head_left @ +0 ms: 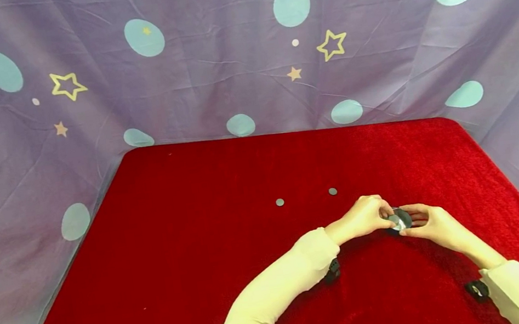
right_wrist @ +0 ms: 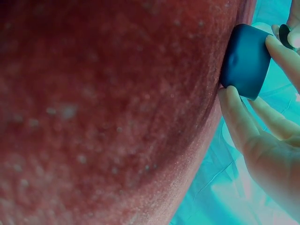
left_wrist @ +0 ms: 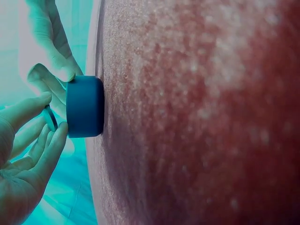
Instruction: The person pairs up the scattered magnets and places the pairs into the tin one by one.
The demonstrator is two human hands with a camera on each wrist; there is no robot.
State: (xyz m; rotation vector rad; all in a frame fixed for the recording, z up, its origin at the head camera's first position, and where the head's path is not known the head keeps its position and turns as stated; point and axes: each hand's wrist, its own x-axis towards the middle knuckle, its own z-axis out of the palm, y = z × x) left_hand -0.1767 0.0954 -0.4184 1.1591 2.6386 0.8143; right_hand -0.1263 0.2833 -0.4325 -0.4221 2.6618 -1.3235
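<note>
So both hands are busy over on the right side of the table (head_left: 190, 238), which is covered in plush red cloth. The left hand (head_left: 364, 216) has a small coin-like disc (left_wrist: 50, 118) pinched between the thumb and fingers, tilted a bit and just above the top of a short, dark round container (left_wrist: 85, 106). From the left wrist view there's a slim gap between disc and container, and one left fingertip looks like it's about at the container's rim. The other left fingers are kind of fanned out below.

The right hand (head_left: 440, 228) has its thumb and fingers curved around the side of the container, gripping it, with some space between the fingers. The container looks upright, with its flat base down on the cloth. Its top has a pale, shiny patch in the head view, but honestly I can't tell whether that's a lid or the inside.

Further back on the table and to the left of the container, a pale disc (head_left: 280, 202) and a greyish disc (head_left: 333, 191) lie flat, well apart from each other. Light sleeves cover both forearms, with a black wrist camera (head_left: 478, 290) by the right cuff. Behind it all hangs a purple curtain (head_left: 225, 61) with stars and blue-green dots.
</note>
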